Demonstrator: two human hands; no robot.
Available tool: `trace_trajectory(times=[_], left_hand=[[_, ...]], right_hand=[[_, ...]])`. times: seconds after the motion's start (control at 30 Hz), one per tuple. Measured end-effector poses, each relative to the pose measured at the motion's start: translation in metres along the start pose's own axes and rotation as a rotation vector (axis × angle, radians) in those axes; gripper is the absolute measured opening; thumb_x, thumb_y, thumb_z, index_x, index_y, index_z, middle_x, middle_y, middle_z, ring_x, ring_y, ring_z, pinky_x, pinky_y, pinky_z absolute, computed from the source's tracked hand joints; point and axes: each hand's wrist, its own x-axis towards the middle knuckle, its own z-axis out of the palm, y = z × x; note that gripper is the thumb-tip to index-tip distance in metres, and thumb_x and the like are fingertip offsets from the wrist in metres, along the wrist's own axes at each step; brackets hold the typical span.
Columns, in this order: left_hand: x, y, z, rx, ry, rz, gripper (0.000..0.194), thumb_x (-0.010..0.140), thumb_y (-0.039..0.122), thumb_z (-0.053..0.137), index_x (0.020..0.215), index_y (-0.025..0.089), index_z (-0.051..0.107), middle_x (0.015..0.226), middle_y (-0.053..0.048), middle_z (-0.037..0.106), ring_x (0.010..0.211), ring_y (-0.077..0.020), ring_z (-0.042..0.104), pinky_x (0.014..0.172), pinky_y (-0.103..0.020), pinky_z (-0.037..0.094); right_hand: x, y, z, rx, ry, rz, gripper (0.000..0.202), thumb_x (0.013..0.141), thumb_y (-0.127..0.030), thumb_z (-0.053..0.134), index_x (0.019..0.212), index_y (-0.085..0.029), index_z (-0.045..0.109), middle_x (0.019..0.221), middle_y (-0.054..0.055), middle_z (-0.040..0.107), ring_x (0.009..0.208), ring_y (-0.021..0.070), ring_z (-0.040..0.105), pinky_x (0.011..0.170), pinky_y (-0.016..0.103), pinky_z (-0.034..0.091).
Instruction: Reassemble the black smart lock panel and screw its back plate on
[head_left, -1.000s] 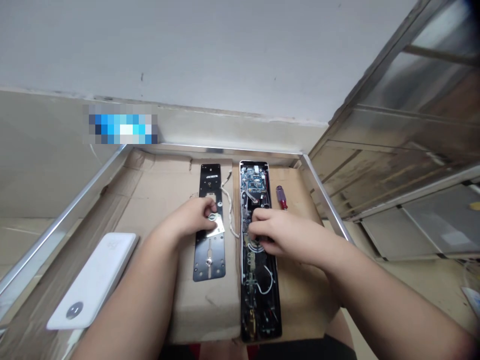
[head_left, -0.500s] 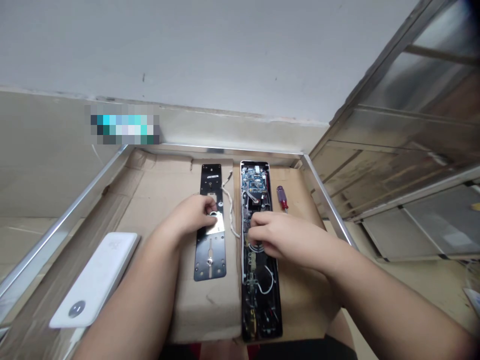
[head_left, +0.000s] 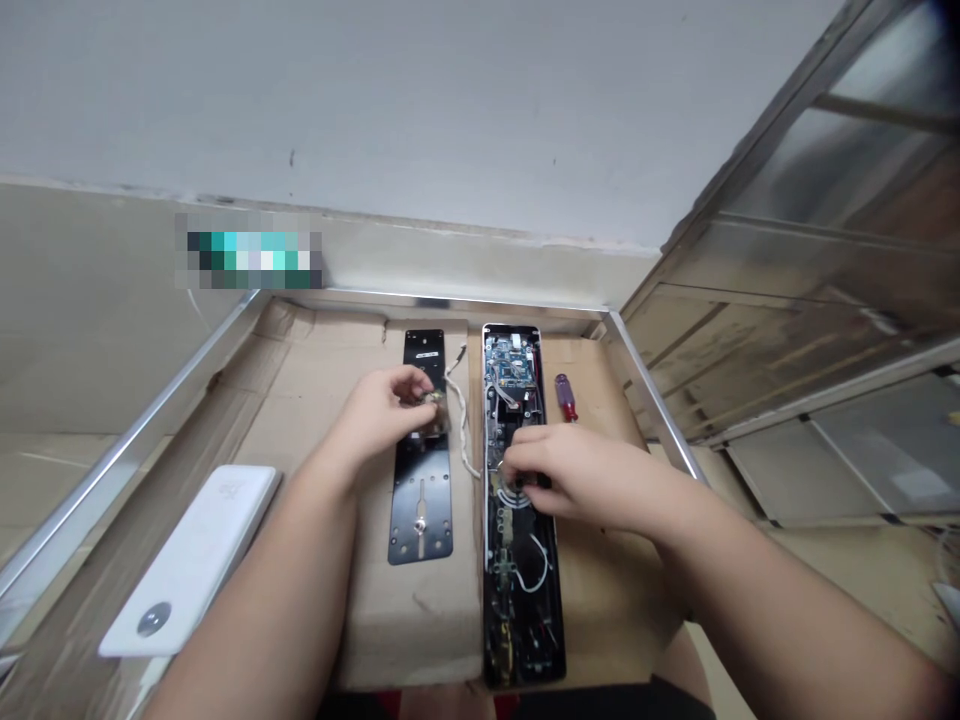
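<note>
My left hand (head_left: 401, 410) pinches a small metallic part (head_left: 429, 420) over the upper half of a flat black plate (head_left: 421, 500); blur hides the part's details. To the right lies a long black housing (head_left: 541, 590), its inside showing a blue circuit board (head_left: 510, 362), wires and several small parts. My right hand (head_left: 544, 470) reaches over the middle of this housing with curled fingers. Whatever its fingertips touch or hold is hidden. A white cable (head_left: 462, 420) runs between plate and housing.
A purple and red screwdriver (head_left: 566, 396) lies right of the housing. At the left, a white power bank (head_left: 191, 560) with a cable rests on cardboard (head_left: 315, 370). A metal frame (head_left: 660, 400) borders the work surface; a pixelated object (head_left: 251, 250) stands at the back left.
My left hand has lifted the metallic part slightly off the black plate and moved a little away from me. My right hand has barely shifted.
</note>
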Motion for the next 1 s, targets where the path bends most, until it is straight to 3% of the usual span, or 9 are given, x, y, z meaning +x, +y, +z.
trace_trajectory(times=[0.13,0.33,0.4,0.5,0.57,0.73,1.0], left_hand=[[-0.002,0.007,0.005,-0.188,0.086,0.010,0.023,0.072,0.028,0.077,0.089,0.017,0.065,0.084,-0.004,0.065,0.072,-0.0144,0.061,0.064,-0.028,0.051],[-0.009,0.016,0.017,-0.499,-0.019,0.135,0.027,0.073,0.027,0.082,0.090,0.018,0.063,0.090,-0.003,0.067,0.078,-0.0134,0.064,0.066,-0.025,0.054],[-0.013,0.019,0.024,-0.585,-0.082,0.164,0.032,0.071,0.026,0.085,0.093,0.019,0.063,0.094,-0.003,0.066,0.083,-0.0139,0.065,0.070,-0.025,0.056],[-0.018,0.023,0.036,-0.684,-0.218,0.153,0.038,0.069,0.022,0.088,0.097,0.020,0.062,0.099,-0.003,0.066,0.087,-0.0135,0.066,0.077,-0.027,0.058],[-0.020,0.025,0.044,-0.715,-0.292,0.138,0.038,0.070,0.021,0.088,0.098,0.019,0.062,0.097,-0.003,0.065,0.086,-0.0126,0.066,0.078,-0.026,0.058],[-0.023,0.028,0.052,-0.760,-0.373,0.114,0.038,0.074,0.018,0.086,0.102,0.019,0.060,0.095,-0.002,0.065,0.083,-0.0108,0.065,0.074,-0.023,0.057],[-0.026,0.029,0.049,-0.854,-0.501,0.150,0.036,0.078,0.015,0.081,0.107,0.020,0.060,0.105,-0.004,0.065,0.088,-0.0115,0.068,0.073,-0.021,0.059]], right_hand=[[0.002,0.003,0.006,-0.062,0.035,-0.028,0.011,0.086,-0.016,0.062,0.091,-0.022,0.071,0.092,0.003,0.067,0.081,0.0172,0.063,0.075,0.032,0.049],[0.003,0.006,0.008,-0.097,0.104,-0.026,0.006,0.089,-0.027,0.066,0.091,-0.021,0.069,0.086,0.003,0.069,0.078,0.0184,0.062,0.073,0.034,0.048],[0.002,0.004,0.003,-0.053,0.202,-0.027,0.010,0.091,-0.030,0.066,0.096,-0.021,0.068,0.089,0.004,0.069,0.080,0.0182,0.062,0.073,0.034,0.048],[0.002,0.001,-0.004,0.069,0.468,-0.044,0.022,0.092,-0.031,0.066,0.111,-0.021,0.063,0.100,0.006,0.068,0.088,0.0186,0.062,0.078,0.034,0.051],[0.004,0.001,-0.005,0.119,0.536,-0.102,0.027,0.093,-0.031,0.065,0.117,-0.021,0.062,0.107,0.008,0.065,0.095,0.0188,0.061,0.084,0.035,0.053],[0.009,0.005,0.002,0.162,0.397,-0.108,0.024,0.093,-0.032,0.066,0.115,-0.024,0.068,0.115,0.008,0.060,0.100,0.0180,0.062,0.089,0.036,0.055],[0.004,0.009,-0.003,0.168,0.382,-0.055,0.019,0.090,-0.029,0.071,0.106,-0.019,0.071,0.103,0.005,0.060,0.085,0.0137,0.060,0.078,0.030,0.053]])
